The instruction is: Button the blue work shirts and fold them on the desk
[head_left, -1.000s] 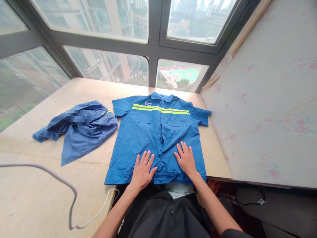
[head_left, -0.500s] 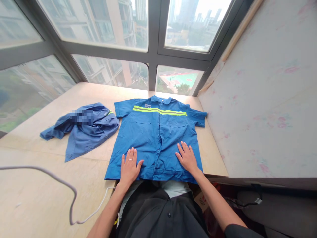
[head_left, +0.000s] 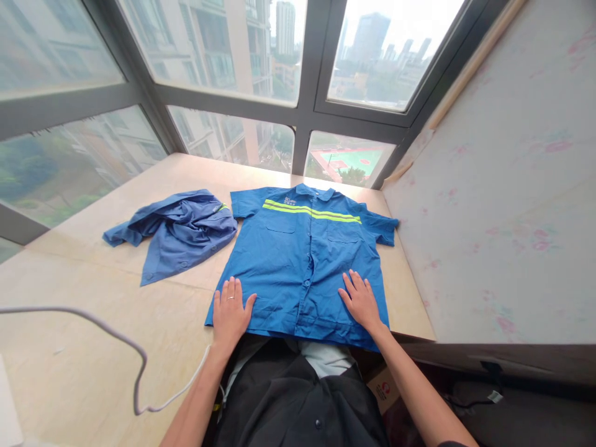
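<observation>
Shirt (head_left: 284, 248), head view: blue, short-sleeved, laid front upward on the desk (head_left: 93, 285), collar toward the far edge and hem along the near edge. The left hand (head_left: 231, 315), wearing a ring (head_left: 231, 297), lies palm down on one lower corner of the shirt, fingers extended; the right hand (head_left: 362, 305) lies likewise toward the other, fingers slightly spread. Both are open and grip nothing. Set on either side of the button front, the flat palms presumably keep the cloth smooth; the collar-away placing leaves the hem within easy reach. A second blue garment (head_left: 186, 226), crumpled, rests left of the shirt, just beside its sleeve, perhaps there to leave room. A cable (head_left: 138, 372) curves over the near left part of the desk. Pale and wood-toned, the desk meets framed windows (head_left: 223, 56) at its far edge and a flower-patterned wall (head_left: 488, 174) at its right edge.
</observation>
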Motion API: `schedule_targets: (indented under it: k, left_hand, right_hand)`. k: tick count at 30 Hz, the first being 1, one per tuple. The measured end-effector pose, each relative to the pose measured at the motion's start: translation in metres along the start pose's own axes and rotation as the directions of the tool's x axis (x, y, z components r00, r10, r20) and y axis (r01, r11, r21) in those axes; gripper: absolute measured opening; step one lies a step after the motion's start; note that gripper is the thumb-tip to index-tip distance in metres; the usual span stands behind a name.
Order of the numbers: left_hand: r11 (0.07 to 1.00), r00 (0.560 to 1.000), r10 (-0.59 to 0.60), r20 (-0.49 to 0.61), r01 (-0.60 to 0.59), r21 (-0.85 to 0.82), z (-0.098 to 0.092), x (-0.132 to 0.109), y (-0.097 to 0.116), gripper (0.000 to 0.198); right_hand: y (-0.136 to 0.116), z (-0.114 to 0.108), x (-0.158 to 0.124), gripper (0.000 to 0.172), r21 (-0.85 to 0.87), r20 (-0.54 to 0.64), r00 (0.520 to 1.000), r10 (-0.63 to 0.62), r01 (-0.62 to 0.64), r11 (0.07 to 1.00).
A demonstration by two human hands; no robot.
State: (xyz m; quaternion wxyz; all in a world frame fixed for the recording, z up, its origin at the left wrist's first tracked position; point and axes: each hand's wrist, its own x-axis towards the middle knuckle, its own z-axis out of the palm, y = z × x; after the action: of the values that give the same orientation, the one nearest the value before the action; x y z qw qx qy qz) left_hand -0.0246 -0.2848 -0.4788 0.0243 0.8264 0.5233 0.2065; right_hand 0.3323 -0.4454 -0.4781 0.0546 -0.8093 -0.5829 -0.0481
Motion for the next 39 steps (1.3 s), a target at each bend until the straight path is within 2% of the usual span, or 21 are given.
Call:
schedule_targets:
  k: [12,15,18,20,23,25,27,29,33,36,39]
  left_hand:
    - [0.998,0.999,-0.022,0.030,0.020,0.058,-0.004,0.000,0.008,0.067]
    - [0.995,0.993,-0.061,0.106,0.051,0.089,-0.011,0.007,0.013,0.065]
    - [0.989,0.967,-0.141,0.214,0.127,0.080,-0.021,0.021,0.020,0.063]
    - [0.985,0.959,-0.169,0.229,0.173,0.001,-0.026,0.035,0.029,0.062]
    - [0.950,0.974,-0.089,0.208,0.146,-0.278,-0.024,0.059,0.053,0.054]
    - [0.862,0.970,-0.012,0.241,0.132,-0.490,-0.016,0.075,0.076,0.047]
    - [0.775,0.950,0.062,0.306,0.147,-0.615,-0.004,0.091,0.102,0.041]
    - [0.752,0.930,0.128,0.343,0.135,-0.645,0.010,0.105,0.128,0.036]
    - [0.785,0.926,0.144,0.348,0.108,-0.610,0.036,0.127,0.163,0.031]
    - [0.810,0.932,0.104,0.348,0.124,-0.573,0.049,0.133,0.169,0.032]
    - [0.814,0.936,0.092,0.341,0.127,-0.567,0.058,0.133,0.164,0.032]
  right_hand:
    - [0.006,0.004,-0.001,0.056,0.076,-0.039,0.999,-0.002,0.005,0.997]
    - [0.006,0.003,-0.001,0.055,0.094,-0.038,0.999,-0.004,0.008,0.996]
    - [0.005,0.002,0.000,0.054,0.143,-0.035,0.999,0.004,0.001,0.990]
    - [0.005,0.000,0.002,0.053,0.213,-0.032,0.999,0.028,-0.021,0.977]
    - [0.004,-0.008,0.009,0.049,0.416,-0.036,0.993,0.112,-0.087,0.905]
    - [0.001,-0.018,0.018,0.046,0.603,-0.030,0.981,0.192,-0.135,0.786]
    - [-0.007,-0.029,0.029,0.042,0.745,-0.031,0.973,0.230,-0.131,0.654]
    - [-0.018,-0.041,0.044,0.039,0.810,-0.056,0.979,0.196,-0.070,0.582]
    - [-0.042,-0.056,0.081,0.042,0.814,-0.105,0.994,0.004,0.084,0.575]
    - [-0.054,-0.052,0.114,0.050,0.766,-0.080,0.988,-0.131,0.145,0.626]
    - [-0.058,-0.040,0.146,0.057,0.684,0.026,0.966,-0.258,0.171,0.709]
